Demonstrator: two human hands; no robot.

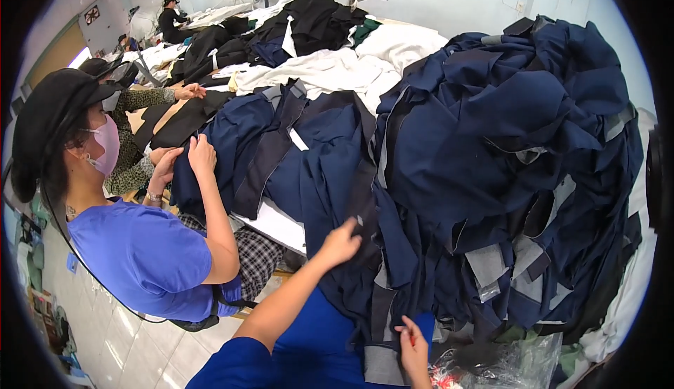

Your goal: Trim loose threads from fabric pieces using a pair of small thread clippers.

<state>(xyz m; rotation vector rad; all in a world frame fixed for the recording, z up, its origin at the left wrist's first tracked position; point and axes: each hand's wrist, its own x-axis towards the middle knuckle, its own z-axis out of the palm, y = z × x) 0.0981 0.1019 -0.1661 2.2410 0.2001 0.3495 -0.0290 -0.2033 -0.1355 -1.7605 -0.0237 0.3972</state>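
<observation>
A: Left hand (342, 241) reaches up from the lower edge of the view, fingers spread flat against a dark navy garment piece (319, 171) hanging off the near edge of the surface (277, 224). Pressing, not pinching.

B: Right hand (413, 343)?

A: Low, near the bottom. Fingertips pinched on the lower hem of a navy panel with grey lining (385, 312). A closed pinch on the cloth, as far as I can tell.

B: Where does that panel sit?

A: It hangs from the big heap of navy cut pieces (505, 150) that covers the right half of the surface and spills over its near edge. The panel is at the foot of that heap, against the person's blue sleeve (242, 364).

B: How to handle it well, by your reading?

A: My judgement: keep the left hand flat to steady the layers above while the right draws 1 panel free by its hem. Pull along the hang, not sideways, or the neighbouring grey-lined pieces (491, 266) will likely slide with it. The heap leans toward the near edge, so a hard tug could bring several down.

B: Anything else close by?

A: A co-worker in a blue shirt (144, 255), black hat and pink mask stands at the left edge of the surface, both hands (184, 159) on another navy piece. Clear plastic bag (512, 361) lies below the heap at the right. Black and white fabric piles (330, 45) fill the far end.
</observation>
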